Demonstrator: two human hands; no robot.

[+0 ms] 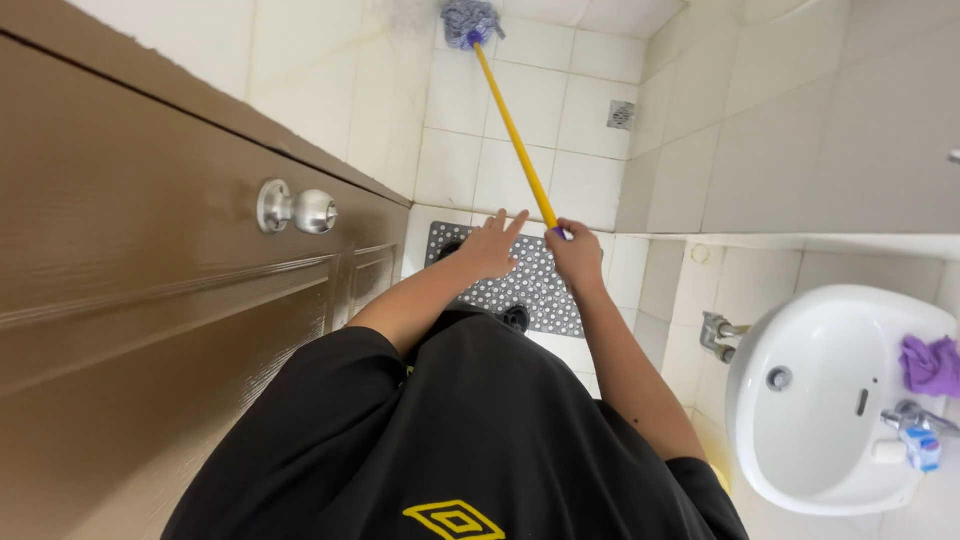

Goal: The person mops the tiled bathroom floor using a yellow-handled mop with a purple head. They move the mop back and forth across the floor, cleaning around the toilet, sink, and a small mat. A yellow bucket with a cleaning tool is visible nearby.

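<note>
The right hand (575, 255) is closed around the top end of the long yellow mop handle (515, 135), whose grey string mop head (470, 20) rests on the white tiled floor (520, 110) far ahead. The left hand (490, 245) hovers beside the handle with fingers spread, holding nothing. With one hand gripping, the handle could twist or slip. The brown wooden door (150, 300) and white basin (820, 400) crowd both sides; the grey perforated mat (530, 290) could shift underfoot.

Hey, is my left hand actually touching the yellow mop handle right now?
Apart. The head view shows the left hand open, with floor tile visible between its fingers and the mop handle; only the right hand grips it.
</note>
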